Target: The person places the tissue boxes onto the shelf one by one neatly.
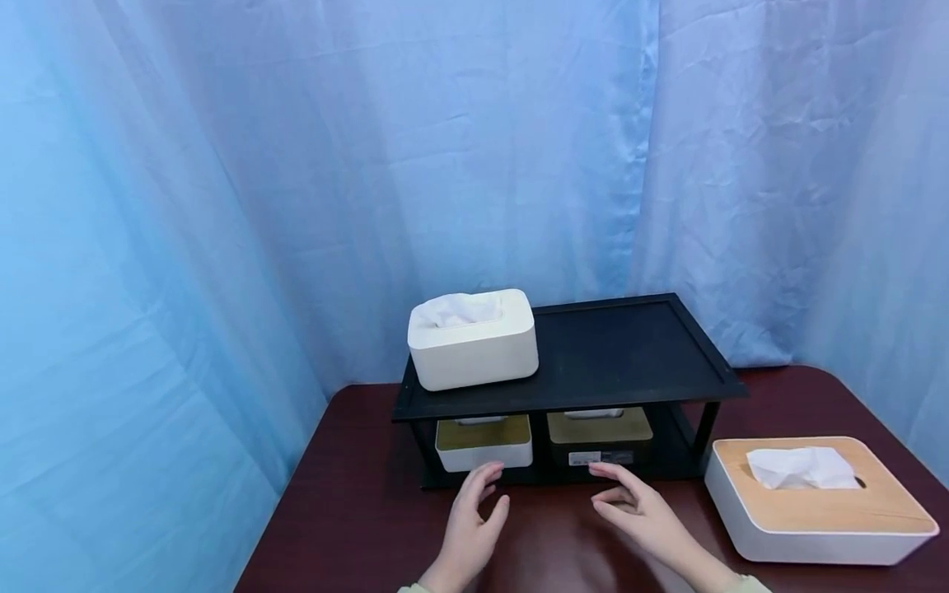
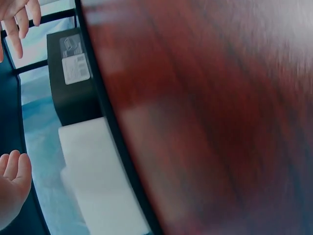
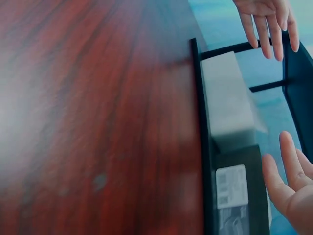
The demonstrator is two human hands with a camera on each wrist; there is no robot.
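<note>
In the head view my left hand (image 1: 469, 527) hovers in front of the shelf, fingers loosely bent and holding nothing. My right hand (image 1: 647, 519) faces it across a gap, thumb and fingers apart, also with nothing in it. Nearest the left hand, on the lower level, is a white tissue box (image 1: 485, 457) with a wooden lid. A dark tissue box (image 1: 602, 432) with a wooden top and a pale label stands beside it, nearer the right hand. Both wrist views show this dark box (image 2: 73, 78) and the white one (image 3: 227, 98) close to the hands.
A black two-level shelf (image 1: 615, 354) stands at the back of the dark red table (image 1: 334, 511). On its top left sits an all-white tissue box (image 1: 478, 354). Right of the shelf is a larger white tissue box (image 1: 830, 506) with a wooden lid. Blue curtains (image 1: 460, 165) hang behind.
</note>
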